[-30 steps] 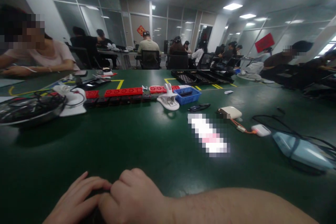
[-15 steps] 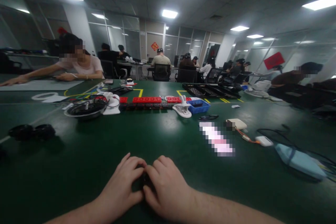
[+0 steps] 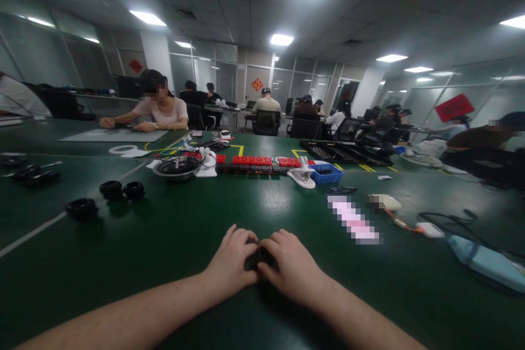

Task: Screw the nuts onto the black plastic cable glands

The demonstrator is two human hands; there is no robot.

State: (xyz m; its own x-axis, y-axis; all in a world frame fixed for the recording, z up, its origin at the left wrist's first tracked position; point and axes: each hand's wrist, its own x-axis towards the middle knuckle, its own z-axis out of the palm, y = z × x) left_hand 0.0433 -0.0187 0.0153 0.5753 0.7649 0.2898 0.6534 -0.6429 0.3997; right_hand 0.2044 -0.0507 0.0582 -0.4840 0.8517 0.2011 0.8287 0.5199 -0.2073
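Note:
Near the front middle of the green table (image 3: pixel 184 235), my left hand (image 3: pixel 233 258) and my right hand (image 3: pixel 292 265) meet at their fingertips. Between them is a small black object (image 3: pixel 264 256), mostly covered by the fingers. My right hand curls round its right side. The fingers of my left hand are bent against its left side. What the object is cannot be made out.
Black round parts (image 3: pixel 82 209) lie to the left. Farther back are a black bowl (image 3: pixel 176 168), red blocks (image 3: pixel 252 160), a white clamp (image 3: pixel 302 176) and a blue bin (image 3: pixel 327 174). A light-blue pouch (image 3: pixel 486 262) and cables lie right. Several people sit beyond.
The view has turned left, so more of the left side shows, with more black round parts. Both hands keep their grip on the black object and appear farther right and slightly higher.

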